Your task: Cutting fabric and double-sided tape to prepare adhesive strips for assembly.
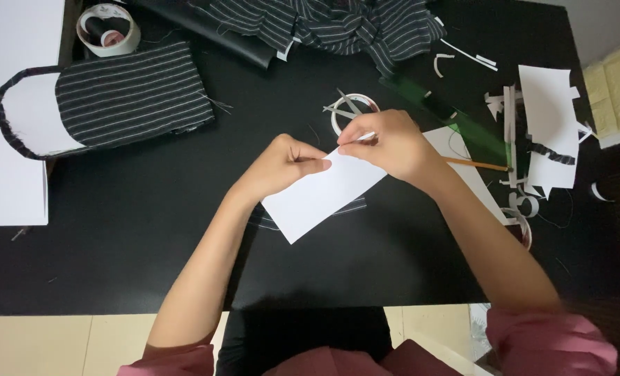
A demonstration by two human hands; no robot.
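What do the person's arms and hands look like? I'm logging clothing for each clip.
Both hands are bare: left hand, right hand. No gloves, rings or watch show. The forearms are uncovered, with pink sleeves pushed up near the elbows.

Home craft table: black tabletop [129,237], striped fabric [338,24], tape rolls [108,29], paper scraps [546,125], scissors [345,108].

The right hand [386,145] hides the paper's [322,189] top corner and part of the tape ring [343,111]; the white sheet [7,118] runs off the left edge.
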